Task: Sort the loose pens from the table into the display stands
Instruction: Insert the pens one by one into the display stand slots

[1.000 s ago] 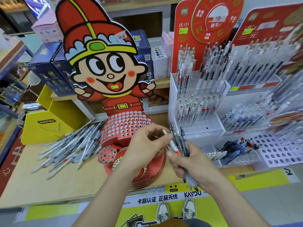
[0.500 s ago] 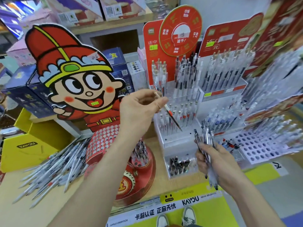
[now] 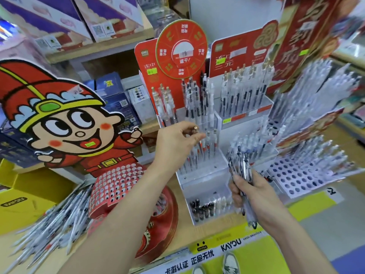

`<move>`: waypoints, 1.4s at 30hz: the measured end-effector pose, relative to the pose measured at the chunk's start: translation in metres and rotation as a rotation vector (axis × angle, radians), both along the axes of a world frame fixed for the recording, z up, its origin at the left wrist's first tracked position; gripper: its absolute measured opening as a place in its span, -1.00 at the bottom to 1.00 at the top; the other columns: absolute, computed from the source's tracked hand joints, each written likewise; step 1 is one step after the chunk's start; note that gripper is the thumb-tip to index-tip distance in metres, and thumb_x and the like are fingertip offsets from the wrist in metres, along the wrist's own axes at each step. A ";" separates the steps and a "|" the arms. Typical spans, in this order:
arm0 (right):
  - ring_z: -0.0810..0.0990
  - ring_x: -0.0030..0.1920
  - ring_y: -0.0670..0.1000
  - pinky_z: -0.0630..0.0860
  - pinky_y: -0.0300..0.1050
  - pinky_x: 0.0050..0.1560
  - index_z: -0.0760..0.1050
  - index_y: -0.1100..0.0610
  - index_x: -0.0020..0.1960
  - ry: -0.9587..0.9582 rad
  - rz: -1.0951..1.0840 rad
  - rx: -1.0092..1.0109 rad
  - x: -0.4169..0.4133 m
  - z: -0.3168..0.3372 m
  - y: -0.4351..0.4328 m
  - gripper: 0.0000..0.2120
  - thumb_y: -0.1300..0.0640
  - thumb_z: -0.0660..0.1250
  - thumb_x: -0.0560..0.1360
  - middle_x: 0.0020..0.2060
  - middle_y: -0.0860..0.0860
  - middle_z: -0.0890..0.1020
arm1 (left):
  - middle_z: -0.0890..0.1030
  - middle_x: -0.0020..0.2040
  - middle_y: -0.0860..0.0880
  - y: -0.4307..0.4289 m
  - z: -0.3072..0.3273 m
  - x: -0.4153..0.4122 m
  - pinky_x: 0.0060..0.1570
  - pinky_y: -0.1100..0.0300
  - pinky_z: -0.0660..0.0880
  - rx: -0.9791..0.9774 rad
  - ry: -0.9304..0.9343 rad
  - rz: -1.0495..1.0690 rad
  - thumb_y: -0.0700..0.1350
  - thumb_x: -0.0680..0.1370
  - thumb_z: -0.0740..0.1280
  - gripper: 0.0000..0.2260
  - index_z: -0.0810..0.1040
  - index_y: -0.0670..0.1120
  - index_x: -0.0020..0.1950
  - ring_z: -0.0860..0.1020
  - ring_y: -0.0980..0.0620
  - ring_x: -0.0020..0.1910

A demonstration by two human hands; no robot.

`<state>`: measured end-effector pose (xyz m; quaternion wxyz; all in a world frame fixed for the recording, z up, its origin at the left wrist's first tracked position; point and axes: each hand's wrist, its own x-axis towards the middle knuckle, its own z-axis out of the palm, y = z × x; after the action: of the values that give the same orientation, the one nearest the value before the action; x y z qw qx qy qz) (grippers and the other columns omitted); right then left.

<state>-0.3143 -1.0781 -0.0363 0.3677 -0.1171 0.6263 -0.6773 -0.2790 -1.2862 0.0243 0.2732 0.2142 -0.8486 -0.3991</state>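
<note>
Pens are going into the clear display stand [image 3: 199, 176] one at a time.
The left hand [image 3: 175, 141] is pinching one pen [image 3: 195, 129] by its cap above the stand's middle tier. It looks light, stiff and slick, so holding it near the top suits. The right hand [image 3: 256, 194] is gripping a bundle [image 3: 244, 165] in front of the stand, and the loose pile [image 3: 51, 220] is lying to its left.

A stationery shop: pen display stands [image 3: 199, 171] with price stickers [image 3: 152, 71], boxed stock [image 3: 116, 26].

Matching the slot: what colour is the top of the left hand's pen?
Coppery gold, on the pen pinched by the left hand; head view.
</note>
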 end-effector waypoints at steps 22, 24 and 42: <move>0.45 -0.45 0.02 0.40 -0.13 -0.42 0.41 0.14 0.09 -0.109 0.023 -0.042 -0.011 0.005 -0.011 -0.91 0.21 0.27 0.59 -0.38 0.06 0.48 | 0.61 -0.34 0.00 0.003 -0.030 -0.005 -0.35 0.08 0.52 -0.595 -0.173 -0.117 0.08 0.50 0.36 -0.78 0.66 -0.06 -0.13 0.45 -0.01 -0.30; 0.46 -0.46 0.02 0.41 -0.13 -0.42 0.41 0.16 0.08 -0.100 0.019 -0.039 -0.010 0.006 -0.011 -0.88 0.21 0.30 0.57 -0.37 0.08 0.49 | 0.60 -0.30 0.03 0.005 -0.029 -0.005 -0.39 0.11 0.48 -0.717 -0.149 -0.133 0.09 0.58 0.22 -0.68 0.65 -0.05 -0.16 0.40 0.00 -0.28; 0.42 -0.45 0.01 0.39 -0.18 -0.45 0.46 0.20 0.04 -0.171 0.072 -0.082 -0.002 0.011 -0.019 -0.70 0.03 0.37 0.41 -0.39 0.08 0.52 | 0.50 -0.36 0.01 -0.002 -0.023 -0.018 -0.51 0.19 0.45 -0.863 -0.236 -0.100 0.07 0.42 0.48 -0.75 0.64 -0.09 -0.30 0.52 -0.04 -0.32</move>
<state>-0.3160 -1.0966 -0.0249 0.4389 -0.0966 0.5597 -0.6963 -0.2967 -1.2886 0.0018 0.2193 0.0837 -0.9720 0.0058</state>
